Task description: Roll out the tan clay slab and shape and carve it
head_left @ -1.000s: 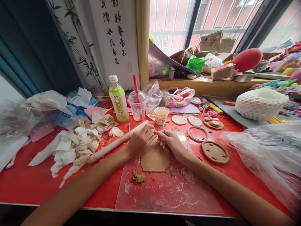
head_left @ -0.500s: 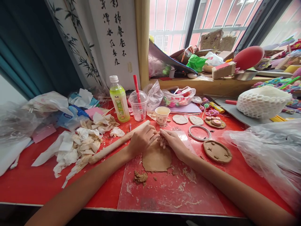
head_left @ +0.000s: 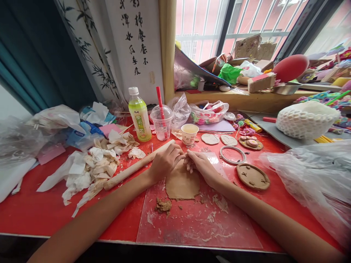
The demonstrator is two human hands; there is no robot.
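Note:
A flat brown clay slab (head_left: pixel 183 184) lies on a clear plastic sheet (head_left: pixel 175 233) over the red table. Above its far edge, my left hand (head_left: pixel 168 160) and my right hand (head_left: pixel 201 164) meet at the fingertips. Both have curled, pinching fingers; whatever is between them is too small or hidden to make out. A crumbly clump of clay (head_left: pixel 163 205) sits by the slab's near left corner. Beside my left hand, a wooden rolling pin (head_left: pixel 137 167) lies at a slant. Right of my right hand are a ring (head_left: pixel 232 155) and a round clay plaque (head_left: pixel 252 176).
A paper cup (head_left: pixel 189 134), a plastic cup with a red straw (head_left: pixel 161 124) and a drink bottle (head_left: pixel 139 117) stand behind my hands. Crumpled tissues (head_left: pixel 101 164) cover the left side. A clear plastic bag (head_left: pixel 309 179) spreads over the right. Flat clay pieces (head_left: pixel 210 138) lie farther back.
Almost nothing differs. My fingers have shifted very slightly where they meet, and the view has tilted a little. Slab, clump and rolling pin stay in place.

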